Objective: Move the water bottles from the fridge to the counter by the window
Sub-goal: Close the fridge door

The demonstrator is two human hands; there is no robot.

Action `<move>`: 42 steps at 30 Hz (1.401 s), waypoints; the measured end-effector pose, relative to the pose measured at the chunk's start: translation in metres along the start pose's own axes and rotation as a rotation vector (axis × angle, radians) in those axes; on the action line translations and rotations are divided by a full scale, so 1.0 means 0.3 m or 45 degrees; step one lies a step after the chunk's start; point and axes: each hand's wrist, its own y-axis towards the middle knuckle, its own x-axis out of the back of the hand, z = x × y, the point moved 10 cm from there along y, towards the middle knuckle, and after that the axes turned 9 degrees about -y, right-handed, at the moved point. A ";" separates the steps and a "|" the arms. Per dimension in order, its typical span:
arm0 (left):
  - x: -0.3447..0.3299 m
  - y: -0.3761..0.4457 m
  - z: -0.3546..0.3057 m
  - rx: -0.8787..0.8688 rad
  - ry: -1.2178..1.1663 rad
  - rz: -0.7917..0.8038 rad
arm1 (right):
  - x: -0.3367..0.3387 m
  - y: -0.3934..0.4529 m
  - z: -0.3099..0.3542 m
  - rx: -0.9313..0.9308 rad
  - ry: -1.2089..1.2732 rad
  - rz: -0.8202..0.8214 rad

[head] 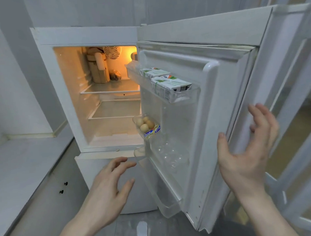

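Reaching into open fridge door (195, 101): left hand (108, 190) spread, empty, nearing clear water bottles (169, 155) lower-centre; right hand (246, 154) open, empty, at door edge. Next: grip bottle.

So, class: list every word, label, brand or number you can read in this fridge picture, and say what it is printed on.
None can be read.
Cartons in the top door shelf: green and white print and a barcode, too blurred to read.
Egg box in the middle door shelf: blue label, too small to read.
Clear water bottles in the bottom door shelf: no label visible.
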 end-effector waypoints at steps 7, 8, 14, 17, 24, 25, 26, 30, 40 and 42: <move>-0.003 -0.153 -0.049 0.091 0.051 -0.089 | 0.068 0.042 -0.062 0.009 0.086 -0.126; 0.002 -0.166 -0.055 0.098 0.062 -0.107 | 0.059 0.054 -0.091 -0.023 0.087 -0.097; 0.009 -0.176 -0.102 0.093 0.104 -0.124 | -0.007 0.033 -0.164 -0.130 0.103 0.043; 0.020 -0.162 -0.133 0.090 0.107 -0.137 | -0.012 0.010 -0.152 -0.118 0.161 0.027; 0.060 -0.158 -0.171 0.088 0.099 -0.162 | -0.054 -0.134 -0.035 -0.101 0.364 0.140; 0.081 -0.172 -0.161 0.102 0.096 -0.180 | -0.084 -0.155 -0.003 -0.105 0.445 0.181; 0.082 -0.172 -0.169 0.103 0.080 -0.183 | -0.090 -0.170 0.010 -0.119 0.514 0.222; 0.133 -0.201 -0.154 0.146 0.006 -0.231 | -0.198 -0.224 0.141 -0.031 0.654 0.443; 0.293 -0.234 -0.003 0.226 -0.198 -0.364 | -0.565 -0.324 0.371 0.022 0.814 0.833; 0.331 -0.224 0.042 0.239 -0.220 -0.386 | -0.638 -0.325 0.372 0.010 0.780 0.849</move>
